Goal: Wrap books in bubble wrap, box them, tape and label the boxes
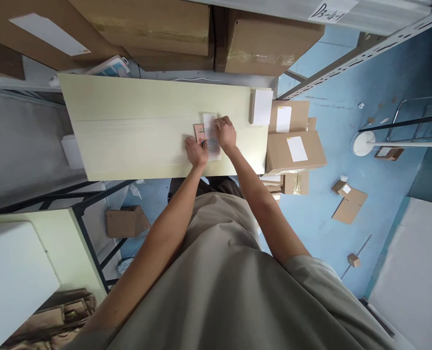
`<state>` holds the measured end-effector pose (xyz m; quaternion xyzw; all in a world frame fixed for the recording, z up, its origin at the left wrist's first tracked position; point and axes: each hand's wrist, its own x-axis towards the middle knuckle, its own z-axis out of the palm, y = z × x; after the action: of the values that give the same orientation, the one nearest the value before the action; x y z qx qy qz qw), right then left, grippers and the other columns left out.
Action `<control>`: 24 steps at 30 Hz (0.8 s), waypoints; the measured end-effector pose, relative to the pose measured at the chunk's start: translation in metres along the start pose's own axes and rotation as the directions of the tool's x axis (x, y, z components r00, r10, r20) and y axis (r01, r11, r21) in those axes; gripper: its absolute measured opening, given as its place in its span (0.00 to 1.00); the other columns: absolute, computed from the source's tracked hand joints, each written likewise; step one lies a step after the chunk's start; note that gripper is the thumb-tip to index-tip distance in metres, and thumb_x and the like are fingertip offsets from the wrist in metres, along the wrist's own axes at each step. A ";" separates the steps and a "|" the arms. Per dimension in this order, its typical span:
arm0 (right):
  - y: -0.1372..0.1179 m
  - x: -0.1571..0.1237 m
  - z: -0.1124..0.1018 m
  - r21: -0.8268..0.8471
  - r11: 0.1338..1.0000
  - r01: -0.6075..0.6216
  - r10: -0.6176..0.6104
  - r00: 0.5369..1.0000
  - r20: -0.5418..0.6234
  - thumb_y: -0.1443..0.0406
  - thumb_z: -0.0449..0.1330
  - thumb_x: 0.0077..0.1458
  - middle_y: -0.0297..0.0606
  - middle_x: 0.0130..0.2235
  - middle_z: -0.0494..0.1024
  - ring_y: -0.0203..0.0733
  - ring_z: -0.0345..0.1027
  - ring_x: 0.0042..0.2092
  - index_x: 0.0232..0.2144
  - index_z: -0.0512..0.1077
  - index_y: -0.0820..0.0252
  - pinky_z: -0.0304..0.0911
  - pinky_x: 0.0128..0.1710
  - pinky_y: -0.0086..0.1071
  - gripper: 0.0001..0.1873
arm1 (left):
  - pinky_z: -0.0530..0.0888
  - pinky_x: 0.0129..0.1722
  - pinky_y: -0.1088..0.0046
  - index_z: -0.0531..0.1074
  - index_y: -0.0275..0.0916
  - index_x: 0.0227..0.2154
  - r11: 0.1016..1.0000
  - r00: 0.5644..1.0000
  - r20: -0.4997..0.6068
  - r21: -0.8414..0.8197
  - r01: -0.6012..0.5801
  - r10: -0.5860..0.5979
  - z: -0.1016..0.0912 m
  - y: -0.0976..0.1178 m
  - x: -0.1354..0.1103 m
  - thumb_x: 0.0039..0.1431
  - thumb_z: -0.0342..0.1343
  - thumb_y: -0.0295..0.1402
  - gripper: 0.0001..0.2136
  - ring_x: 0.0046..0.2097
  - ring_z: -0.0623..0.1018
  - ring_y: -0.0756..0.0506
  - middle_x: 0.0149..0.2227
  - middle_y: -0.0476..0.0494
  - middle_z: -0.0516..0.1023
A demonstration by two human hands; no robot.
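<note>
A small pink card with a coloured print [199,130] lies on the pale yellow table [135,141] in front of me. A translucent plastic sleeve [210,127] is just to its right and overlaps its edge. My left hand [197,152] is closed on the lower part of the card, its thumb reaching toward the sleeve. With bent fingers, my right hand [226,133] pinches the sleeve at its upper right edge. Where card and sleeve meet, my fingers hide part of both, so I cannot tell whether the card is inside.
A white box [261,107] stands at the table's right end. Cardboard boxes [295,151] with white labels are stacked beyond that edge. Behind the table, a metal rack holds large cartons [270,46]. A dark-framed table [81,238] is at lower left. Flattened cardboard [350,206] lies on the blue floor.
</note>
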<state>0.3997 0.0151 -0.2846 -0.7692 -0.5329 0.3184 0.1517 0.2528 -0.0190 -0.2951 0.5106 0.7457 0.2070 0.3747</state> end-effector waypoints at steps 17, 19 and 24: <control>-0.006 0.014 0.013 0.082 0.939 -0.333 0.323 0.940 0.113 0.51 0.60 0.68 0.52 0.40 0.83 0.57 0.79 0.49 0.31 0.74 0.55 0.75 0.55 0.55 0.18 | 0.71 0.62 0.52 0.70 0.42 0.47 0.992 1.000 -0.016 -0.126 -0.021 0.019 -0.005 -0.006 -0.002 0.65 0.67 0.34 0.13 0.61 0.74 0.31 0.56 0.31 0.72; -0.006 0.017 0.010 0.098 0.950 -0.296 0.285 0.952 0.110 0.49 0.59 0.67 0.50 0.37 0.83 0.57 0.79 0.46 0.31 0.74 0.55 0.76 0.54 0.54 0.19 | 0.72 0.63 0.53 0.72 0.42 0.50 0.987 0.997 0.003 -0.137 -0.078 0.079 -0.008 -0.004 -0.005 0.67 0.65 0.33 0.12 0.62 0.75 0.32 0.57 0.31 0.73; -0.008 0.019 0.002 0.073 0.964 -0.255 0.247 0.964 0.098 0.46 0.62 0.64 0.48 0.33 0.83 0.56 0.80 0.43 0.32 0.76 0.56 0.76 0.53 0.53 0.21 | 0.73 0.64 0.49 0.78 0.43 0.47 0.939 0.918 0.201 -0.126 -0.321 0.341 -0.013 0.009 -0.022 0.71 0.59 0.36 0.07 0.62 0.77 0.30 0.56 0.32 0.78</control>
<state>0.3974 0.0351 -0.2878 -0.8086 -0.4233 0.3910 0.1190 0.2532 -0.0345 -0.2729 0.6315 0.5925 0.2432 0.4371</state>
